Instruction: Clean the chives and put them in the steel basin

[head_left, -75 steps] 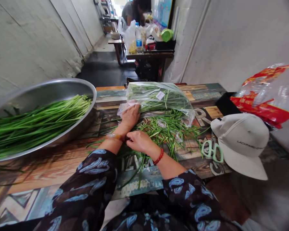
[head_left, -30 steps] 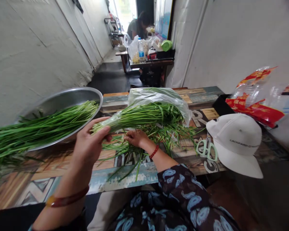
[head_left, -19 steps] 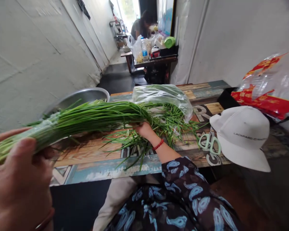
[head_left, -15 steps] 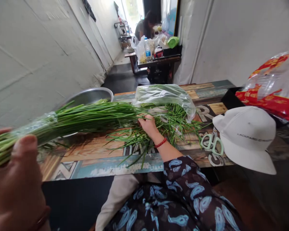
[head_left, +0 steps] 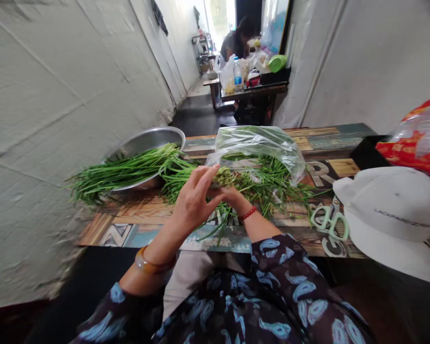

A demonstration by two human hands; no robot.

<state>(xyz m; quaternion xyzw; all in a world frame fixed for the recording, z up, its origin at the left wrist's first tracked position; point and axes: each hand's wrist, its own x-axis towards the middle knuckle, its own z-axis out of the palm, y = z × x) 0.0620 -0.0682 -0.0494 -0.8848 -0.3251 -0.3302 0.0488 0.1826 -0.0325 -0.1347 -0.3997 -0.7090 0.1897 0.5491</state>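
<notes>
My left hand [head_left: 195, 198] is over the green stalks, its fingers stretched out and its thumb apart, close to their pale cut ends [head_left: 224, 177]. My right hand [head_left: 232, 197], with a red bead bracelet, is closed around these stalks just beside it; its fingertips are partly hidden. A larger bunch of green stalks [head_left: 129, 167] lies across the metal bowl [head_left: 165, 136] at the left, its thin tips hanging over the bowl's side. Loose green stalks [head_left: 272, 179] are spread right of my hands, beside a clear plastic bag [head_left: 258, 138] with greens inside.
Green-handled scissors [head_left: 329, 220] and a white cap [head_left: 394, 205] lie at the right of the patterned table [head_left: 129, 210]. A red and clear package [head_left: 419, 143] is behind the cap. Further back, a person [head_left: 234, 43] is at another table with a bottle [head_left: 238, 76] and bags.
My left hand has moved from the far left foreground to beside my right hand. The stalks it held, wrapped in clear plastic, are no longer at the left edge. The view has shifted left.
</notes>
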